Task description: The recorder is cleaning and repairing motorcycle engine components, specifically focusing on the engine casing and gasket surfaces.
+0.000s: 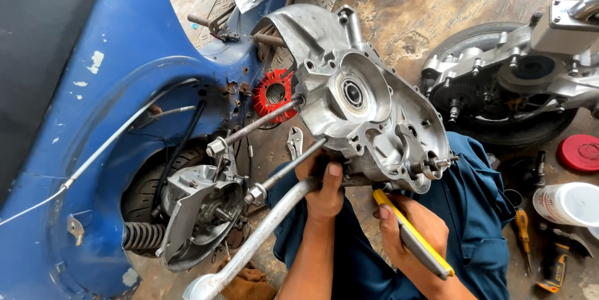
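**Engine casing held up beside the scooter, tool in hand**

The bare silver aluminium engine casing (368, 103) sits off the floor beside the blue scooter body (93, 88), resting over the person's lap. The left hand (324, 191) has its fingers closed on the casing's lower edge. The right hand (409, 231) grips a yellow-handled tool (415, 234) aimed at the underside. Judging by this, the casing is stripped but not mounted; a red finned fan (273, 93) and a second engine (518, 72) lie separate.

Matt cast-metal engine casing (368, 97), chipped glossy blue scooter body (118, 57), rough stained concrete floor (424, 7).
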